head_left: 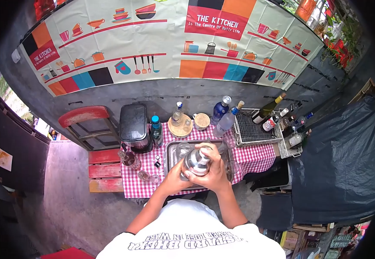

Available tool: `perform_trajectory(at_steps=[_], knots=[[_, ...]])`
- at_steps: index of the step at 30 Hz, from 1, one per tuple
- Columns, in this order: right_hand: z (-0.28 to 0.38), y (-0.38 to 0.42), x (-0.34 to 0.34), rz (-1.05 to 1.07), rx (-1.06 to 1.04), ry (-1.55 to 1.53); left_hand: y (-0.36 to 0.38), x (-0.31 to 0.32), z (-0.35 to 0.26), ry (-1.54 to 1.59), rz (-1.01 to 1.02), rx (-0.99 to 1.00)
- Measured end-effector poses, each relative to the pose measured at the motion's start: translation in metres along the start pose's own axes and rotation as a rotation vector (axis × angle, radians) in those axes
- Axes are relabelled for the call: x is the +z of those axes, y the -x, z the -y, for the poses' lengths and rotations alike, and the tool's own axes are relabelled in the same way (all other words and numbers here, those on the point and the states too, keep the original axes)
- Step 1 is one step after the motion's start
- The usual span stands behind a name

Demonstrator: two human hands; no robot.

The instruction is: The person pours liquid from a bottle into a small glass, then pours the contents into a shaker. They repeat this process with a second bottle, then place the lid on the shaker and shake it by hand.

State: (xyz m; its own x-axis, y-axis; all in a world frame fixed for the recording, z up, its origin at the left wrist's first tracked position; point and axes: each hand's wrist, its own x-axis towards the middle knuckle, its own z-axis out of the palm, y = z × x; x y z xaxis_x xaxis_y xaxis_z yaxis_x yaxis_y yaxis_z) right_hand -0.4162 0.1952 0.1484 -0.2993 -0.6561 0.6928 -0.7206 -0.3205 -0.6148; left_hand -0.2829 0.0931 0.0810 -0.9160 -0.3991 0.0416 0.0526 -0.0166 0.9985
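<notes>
A silver cocktail shaker (197, 162) is held between my two hands above the metal tray (168, 160). My left hand (178, 177) wraps round its left side, low on the body. My right hand (213, 167) grips its right side, with fingers reaching over the top. Behind the shaker, a clear glass (182, 150) stands on the tray, and another glass (233, 166) is at the right side. The hands and shaker hide the middle of the tray.
On the checked tablecloth (131, 185) stand a pinkish bottle (130, 160), a blue-capped bottle (156, 133), a black-lidded bin (134, 125) and a mug (202, 121). Tall bottles (225, 123) stand beside a wire basket (256, 129) at right. A red chair (103, 170) is at left.
</notes>
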Motion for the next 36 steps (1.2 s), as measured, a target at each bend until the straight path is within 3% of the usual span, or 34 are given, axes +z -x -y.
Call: perform_trajectory(at_steps=[9, 12, 14, 16, 20, 22, 23, 27, 28, 36], knots=[[0.003, 0.01, 0.016, 0.041, 0.088, -0.026, 0.009, -0.017, 0.017, 0.044, 0.028, -0.012], [-0.006, 0.017, 0.016, -0.122, 0.129, -0.234, 0.004, -0.024, -0.009, -0.024, 0.066, -0.053], [-0.005, 0.017, 0.017, -0.315, 0.255, -0.432, 0.0, -0.025, -0.016, -0.141, 0.057, 0.09], [-0.008, 0.016, 0.009, -0.435, 0.386, -0.478, -0.006, -0.019, -0.031, -0.178, 0.069, 0.098], [-0.02, 0.02, -0.005, -0.655, 0.607, -0.818, -0.021, 0.005, -0.052, -0.06, 0.078, 0.048], [-0.05, 0.04, -0.008, -0.802, 0.775, -0.979, -0.03, 0.017, -0.063, -0.207, 0.085, -0.035], [-0.058, 0.047, -0.013, -0.823, 0.874, -1.074, -0.033, 0.026, -0.064, -0.301, 0.052, 0.052], [-0.08, 0.085, -0.03, -0.867, 1.087, -1.257, -0.047, 0.059, -0.053, -0.395, 0.069, -0.015], [-0.084, 0.104, -0.035, -0.784, 1.062, -1.301, -0.049, 0.067, -0.049, -0.401, 0.067, -0.014], [-0.116, 0.169, -0.082, -0.838, 1.216, -1.381, -0.063, 0.141, -0.027, -0.548, 0.127, -0.162]])
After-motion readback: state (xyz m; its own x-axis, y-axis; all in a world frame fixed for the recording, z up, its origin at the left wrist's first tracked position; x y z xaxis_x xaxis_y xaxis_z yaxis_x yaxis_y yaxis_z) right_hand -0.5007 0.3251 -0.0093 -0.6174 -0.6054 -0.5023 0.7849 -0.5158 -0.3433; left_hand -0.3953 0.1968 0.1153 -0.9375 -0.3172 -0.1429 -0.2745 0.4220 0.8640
